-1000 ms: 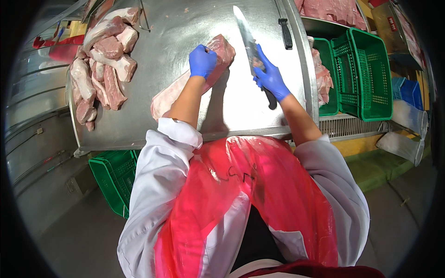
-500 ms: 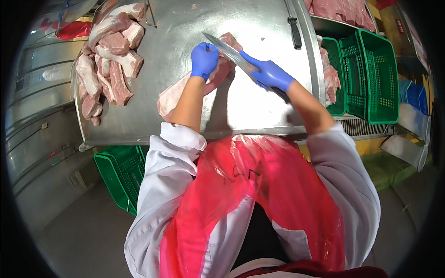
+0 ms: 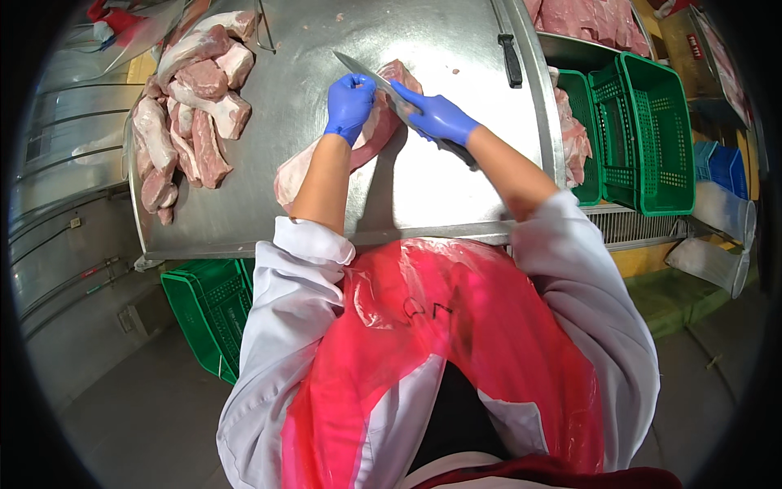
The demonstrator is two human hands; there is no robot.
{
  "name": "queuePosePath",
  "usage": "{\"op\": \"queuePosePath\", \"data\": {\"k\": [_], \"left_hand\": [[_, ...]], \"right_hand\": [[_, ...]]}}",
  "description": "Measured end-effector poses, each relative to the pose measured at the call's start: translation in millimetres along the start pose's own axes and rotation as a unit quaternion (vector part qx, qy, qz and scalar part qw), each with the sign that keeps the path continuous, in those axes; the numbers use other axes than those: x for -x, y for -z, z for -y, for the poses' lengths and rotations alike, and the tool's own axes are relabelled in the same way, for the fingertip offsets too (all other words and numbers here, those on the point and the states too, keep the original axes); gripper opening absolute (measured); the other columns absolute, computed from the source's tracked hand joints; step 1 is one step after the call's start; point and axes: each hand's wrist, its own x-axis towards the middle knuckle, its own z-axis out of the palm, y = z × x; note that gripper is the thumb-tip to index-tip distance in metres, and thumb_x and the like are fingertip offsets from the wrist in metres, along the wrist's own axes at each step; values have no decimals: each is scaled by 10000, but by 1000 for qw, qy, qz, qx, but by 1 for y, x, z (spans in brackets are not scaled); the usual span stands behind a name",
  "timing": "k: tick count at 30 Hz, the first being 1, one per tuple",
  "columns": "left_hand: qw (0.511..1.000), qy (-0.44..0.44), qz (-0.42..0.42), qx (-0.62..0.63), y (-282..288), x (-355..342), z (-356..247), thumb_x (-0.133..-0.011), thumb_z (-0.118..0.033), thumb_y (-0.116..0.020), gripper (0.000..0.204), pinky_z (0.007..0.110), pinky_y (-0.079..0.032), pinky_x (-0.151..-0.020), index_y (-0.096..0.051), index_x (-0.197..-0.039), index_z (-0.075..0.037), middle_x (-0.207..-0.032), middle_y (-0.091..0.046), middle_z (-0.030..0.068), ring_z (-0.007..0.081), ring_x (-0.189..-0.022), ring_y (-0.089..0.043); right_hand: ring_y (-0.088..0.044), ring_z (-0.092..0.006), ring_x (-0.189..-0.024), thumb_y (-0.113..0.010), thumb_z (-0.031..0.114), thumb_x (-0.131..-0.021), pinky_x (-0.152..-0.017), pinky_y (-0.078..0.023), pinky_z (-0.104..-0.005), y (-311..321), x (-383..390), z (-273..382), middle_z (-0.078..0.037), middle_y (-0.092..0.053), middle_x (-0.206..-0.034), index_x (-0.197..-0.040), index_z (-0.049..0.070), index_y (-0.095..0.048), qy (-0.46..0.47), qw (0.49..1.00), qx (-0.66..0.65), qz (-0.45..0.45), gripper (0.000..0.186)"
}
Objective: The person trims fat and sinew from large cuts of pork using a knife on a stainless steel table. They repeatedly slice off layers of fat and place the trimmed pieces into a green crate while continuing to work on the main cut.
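A long pale-pink piece of meat with a fatty side (image 3: pixel 296 173) lies slantwise on the steel table, its far end up by the knife. My blue-gloved left hand (image 3: pixel 350 107) is closed at the meat's left edge, with the fingers curled in; exactly what is pinched is partly hidden. My blue-gloved right hand (image 3: pixel 442 118) grips a long-bladed knife (image 3: pixel 381 84). The blade crosses over the meat's upper part, its tip pointing far left past my left fingers. Part of the knife's dark handle shows below my right hand.
Several cut pieces of meat (image 3: pixel 199 79) are heaped at the table's left. A second knife with a black handle (image 3: pixel 510 63) lies near the right edge. Green crates (image 3: pixel 656 138) stand at right, another green crate (image 3: pixel 199 314) below left. More meat (image 3: pixel 590 24) fills a tray at the far right.
My right hand has drawn left and slightly up with the knife, the tip reaching farther past my left hand. My left hand has shifted slightly left, still closed.
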Motion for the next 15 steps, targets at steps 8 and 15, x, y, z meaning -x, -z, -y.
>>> {"op": "queuePosePath", "data": {"k": [8, 15], "left_hand": [[996, 18, 3, 89, 10, -6, -3, -880, -47, -671, 81, 292, -474, -584, -684, -872, 32, -744, -650, 78, 154, -618, -592], [988, 53, 32, 141, 17, -17, -12, -905, -41, -641, 78, 298, -479, -603, -662, -859, 18, -773, -642, 94, 165, -631, -576]], "right_hand": [[-651, -168, -635, -444, 331, -1046, -633, -597, -346, -30, 52, -50, -83, -644, -743, -1632, 387, -199, 34, 998, -55, 9, 638], [-654, -256, -614, -406, 390, -1060, -648, -597, -392, -52, 15, 1, -144, -649, -756, -1645, 382, -112, 5, 998, -50, -26, 655]]}}
